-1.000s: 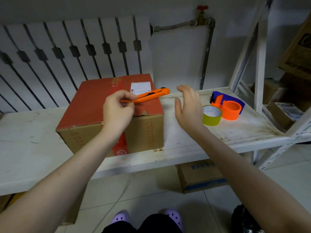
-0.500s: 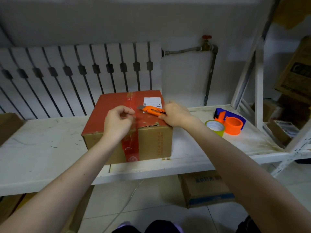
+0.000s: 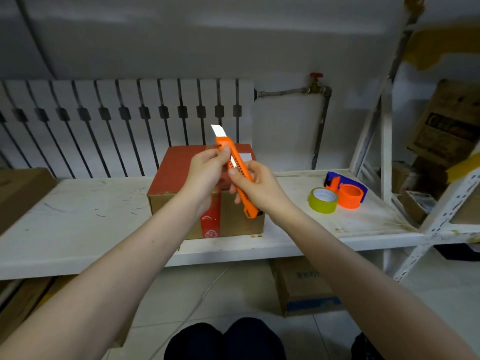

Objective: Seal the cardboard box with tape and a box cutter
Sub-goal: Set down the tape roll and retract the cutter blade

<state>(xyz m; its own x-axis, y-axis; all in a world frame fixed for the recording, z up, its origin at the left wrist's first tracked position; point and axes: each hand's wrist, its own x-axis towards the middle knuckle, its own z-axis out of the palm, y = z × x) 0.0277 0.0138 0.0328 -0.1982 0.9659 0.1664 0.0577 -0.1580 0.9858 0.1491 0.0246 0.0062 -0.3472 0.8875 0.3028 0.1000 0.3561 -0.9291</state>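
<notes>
Radiator [image 3: 124,120]: white, on the wall behind my shelf [image 3: 78,216].
Pipe [image 3: 320,126]: beside it, topped by a red valve [image 3: 316,75].
Floor: a blue-striped carton [image 3: 304,289] under the shelf.

The room was dim and evenly lit, with a soft grey cast on the wall. The extended blade [image 3: 216,130] caught the light and glared pure white, its detail lost. Wide-angle distortion bowed the radiator [image 3: 124,120] and leaned the shelving upright [image 3: 386,141] at the right edge. Upper corners were smeared and soft; the box cutter [image 3: 237,175] and shelf board [image 3: 78,219] stayed fairly sharp. Shadows were faint.
</notes>
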